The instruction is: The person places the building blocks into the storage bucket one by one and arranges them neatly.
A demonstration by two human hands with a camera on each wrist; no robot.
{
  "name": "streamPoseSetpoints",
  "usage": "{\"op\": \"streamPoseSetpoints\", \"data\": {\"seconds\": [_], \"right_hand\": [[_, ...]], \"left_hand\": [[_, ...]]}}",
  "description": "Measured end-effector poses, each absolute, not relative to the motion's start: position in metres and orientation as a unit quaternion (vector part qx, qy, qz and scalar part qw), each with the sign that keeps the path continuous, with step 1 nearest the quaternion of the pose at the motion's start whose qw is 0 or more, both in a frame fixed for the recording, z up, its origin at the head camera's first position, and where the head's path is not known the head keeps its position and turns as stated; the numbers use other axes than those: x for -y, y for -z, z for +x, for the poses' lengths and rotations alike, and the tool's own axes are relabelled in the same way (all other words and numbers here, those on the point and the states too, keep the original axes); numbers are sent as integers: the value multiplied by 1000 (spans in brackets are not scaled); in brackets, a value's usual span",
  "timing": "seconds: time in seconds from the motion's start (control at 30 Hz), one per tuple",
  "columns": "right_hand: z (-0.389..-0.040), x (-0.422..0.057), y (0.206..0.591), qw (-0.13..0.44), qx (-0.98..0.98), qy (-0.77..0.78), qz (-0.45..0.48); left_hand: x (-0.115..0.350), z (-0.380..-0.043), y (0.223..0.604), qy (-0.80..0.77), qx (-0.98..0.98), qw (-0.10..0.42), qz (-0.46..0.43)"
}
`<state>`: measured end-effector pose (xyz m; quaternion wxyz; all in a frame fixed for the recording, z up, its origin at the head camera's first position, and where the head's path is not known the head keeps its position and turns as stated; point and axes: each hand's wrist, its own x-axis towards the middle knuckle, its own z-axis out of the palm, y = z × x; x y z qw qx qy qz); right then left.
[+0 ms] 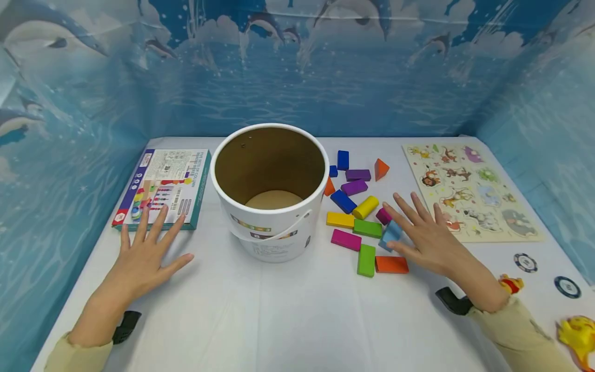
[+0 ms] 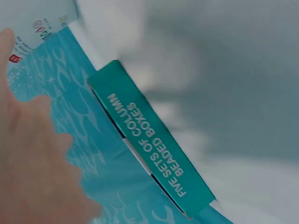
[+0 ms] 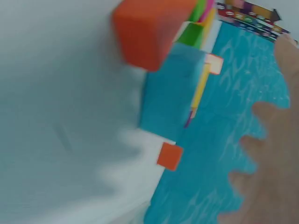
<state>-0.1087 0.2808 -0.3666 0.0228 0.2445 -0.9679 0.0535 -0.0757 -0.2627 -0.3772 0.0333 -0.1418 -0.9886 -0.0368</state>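
Note:
My left hand is spread with straight fingers, its fingertips overlapping the near edge of a flat boxed bead set in the head view. That box's teal side shows beside the hand in the left wrist view. On the right, my other hand also has its fingers spread and holds nothing. Its thumb overlaps a light blue block. Close by lie an orange block, a green block and a magenta block. A white bucket stands upright between the hands, its visible floor bare.
Several more coloured blocks, among them a yellow cylinder, lie right of the bucket. An animal puzzle board is at the back right. Two poker chips, a small figure and a yellow toy lie along the right side.

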Motion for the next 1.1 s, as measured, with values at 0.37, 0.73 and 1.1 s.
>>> {"op": "streamPoseSetpoints", "data": {"seconds": [0.37, 0.73, 1.1], "right_hand": [[-88, -263, 301, 236, 897, -288, 239], [-102, -294, 389, 42, 868, -488, 82], [-117, -309, 420, -32, 894, -406, 186]], "left_hand": [[202, -75, 286, 371, 871, 230, -226], [160, -132, 294, 652, 736, 62, -174], [142, -146, 301, 750, 619, 93, -214]]}}
